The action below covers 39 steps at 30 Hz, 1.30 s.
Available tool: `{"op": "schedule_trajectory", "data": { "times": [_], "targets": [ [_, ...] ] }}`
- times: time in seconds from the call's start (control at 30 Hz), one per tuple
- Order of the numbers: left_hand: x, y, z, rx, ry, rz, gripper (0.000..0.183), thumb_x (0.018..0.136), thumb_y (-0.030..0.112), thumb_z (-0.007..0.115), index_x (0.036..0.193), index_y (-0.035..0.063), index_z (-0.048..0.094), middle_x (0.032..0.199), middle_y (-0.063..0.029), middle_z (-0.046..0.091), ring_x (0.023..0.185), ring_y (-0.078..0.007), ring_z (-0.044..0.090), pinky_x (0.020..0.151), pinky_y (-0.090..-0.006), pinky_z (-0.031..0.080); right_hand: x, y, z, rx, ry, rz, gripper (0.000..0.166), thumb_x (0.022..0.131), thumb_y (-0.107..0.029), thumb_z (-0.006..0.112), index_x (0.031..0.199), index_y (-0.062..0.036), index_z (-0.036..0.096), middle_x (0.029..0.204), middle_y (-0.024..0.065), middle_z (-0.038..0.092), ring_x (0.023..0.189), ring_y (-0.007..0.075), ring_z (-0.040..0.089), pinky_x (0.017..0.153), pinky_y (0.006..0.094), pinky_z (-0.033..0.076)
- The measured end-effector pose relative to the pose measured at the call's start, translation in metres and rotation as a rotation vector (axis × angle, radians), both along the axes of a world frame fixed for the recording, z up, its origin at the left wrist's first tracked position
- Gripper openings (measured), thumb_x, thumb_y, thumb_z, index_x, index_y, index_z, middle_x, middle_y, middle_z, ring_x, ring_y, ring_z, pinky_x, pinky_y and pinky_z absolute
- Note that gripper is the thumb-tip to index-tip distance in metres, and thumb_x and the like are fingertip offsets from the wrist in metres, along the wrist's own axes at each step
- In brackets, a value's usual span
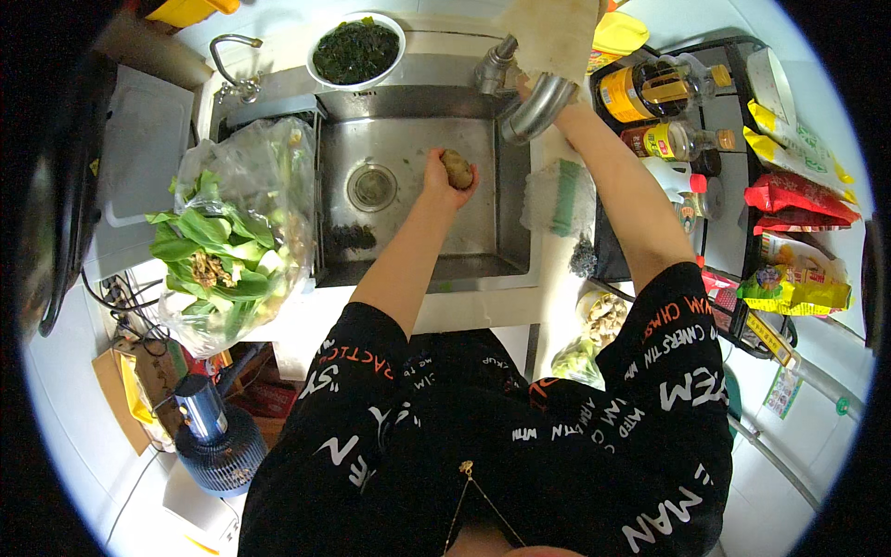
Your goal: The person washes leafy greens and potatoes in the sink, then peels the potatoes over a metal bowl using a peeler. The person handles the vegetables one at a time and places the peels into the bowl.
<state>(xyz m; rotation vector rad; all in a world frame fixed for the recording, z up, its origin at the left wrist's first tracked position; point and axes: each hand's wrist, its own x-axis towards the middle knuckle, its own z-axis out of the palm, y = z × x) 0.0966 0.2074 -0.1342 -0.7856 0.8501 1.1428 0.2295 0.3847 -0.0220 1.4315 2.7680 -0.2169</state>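
In the head view, my left hand (451, 186) is closed around a potato (457, 169) above the basin of the stainless steel sink (445, 223). Its palm lies under the potato, with the fingertips at the right side. My right arm reaches up past the curved metal faucet (539, 110); my right hand (525, 88) is mostly hidden behind the spout and a hanging beige sheet, near the faucet's valve body (495, 66). What it touches cannot be made out. A round drain (372, 187) lies left of the potato, with dark scraps (350, 237) below it.
A plastic bag (296, 181) with leafy greens (223, 244) lies on the sink's left side. Behind the basin stands a white bowl (399, 63) of dark seaweed-like leaves. Sauce bottles (630, 94) fill the right rack; a green-and-white sponge (567, 197) lies on the counter.
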Motion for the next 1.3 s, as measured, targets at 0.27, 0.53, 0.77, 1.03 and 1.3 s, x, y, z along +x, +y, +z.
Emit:
{"op": "schedule_trajectory", "data": {
  "times": [0.27,0.53,0.77,1.03,1.3],
  "targets": [
    [0.004,0.009,0.014,-0.028,-0.019,0.050,0.041,0.088,0.039,0.055,0.112,0.0061,0.049,0.100,-0.0133,0.051,0.087,-0.0259,0.057,0.070,-0.0378,0.057,-0.051,-0.033,-0.010,0.278,0.540,0.151,0.022,0.084,-0.021,0.061,0.098,-0.0060,0.064,0.097,0.0169,0.066,0.092,0.0325,0.065,0.077,0.0425,0.052],
    [0.005,0.006,0.014,-0.090,-0.002,0.074,0.052,0.090,0.049,0.052,0.115,0.0040,0.047,0.108,-0.0140,0.049,0.092,-0.0255,0.056,0.070,-0.0370,0.054,-0.019,-0.051,-0.032,-0.365,0.104,-0.177,0.029,0.087,-0.023,0.059,0.082,0.0053,0.063,0.080,0.0233,0.066,0.076,0.0298,0.067,0.070,0.0414,0.051],
    [0.003,-0.026,-0.025,0.277,0.533,-0.331,0.050,0.097,0.053,0.035,0.096,0.0082,0.057,0.078,-0.0085,0.056,0.063,-0.0163,0.053,0.054,-0.0300,0.047,-0.056,-0.162,-0.124,-0.774,0.764,-0.599,0.038,0.084,-0.034,0.062,0.101,-0.0001,0.065,0.100,0.0246,0.066,0.089,0.0406,0.065,0.077,0.0429,0.050],
    [-0.001,-0.017,0.018,0.250,0.248,-0.318,0.056,0.094,0.057,0.043,0.093,0.0017,0.055,0.071,-0.0076,0.056,0.052,-0.0140,0.052,0.037,-0.0231,0.036,-0.026,-0.105,-0.101,-0.291,0.607,-0.521,0.043,0.093,-0.042,0.057,0.090,0.0008,0.064,0.075,0.0071,0.063,0.067,0.0187,0.058,0.064,0.0348,0.047],
    [0.014,-0.013,0.016,0.100,0.138,-0.240,0.053,0.094,0.055,0.042,0.100,0.0033,0.052,0.077,-0.0089,0.056,0.057,-0.0134,0.052,0.042,-0.0207,0.043,-0.044,-0.064,-0.059,-0.209,1.084,-0.279,0.020,0.093,-0.016,0.055,0.102,0.0001,0.061,0.089,0.0088,0.067,0.080,0.0183,0.063,0.071,0.0325,0.050]
  ]
}}
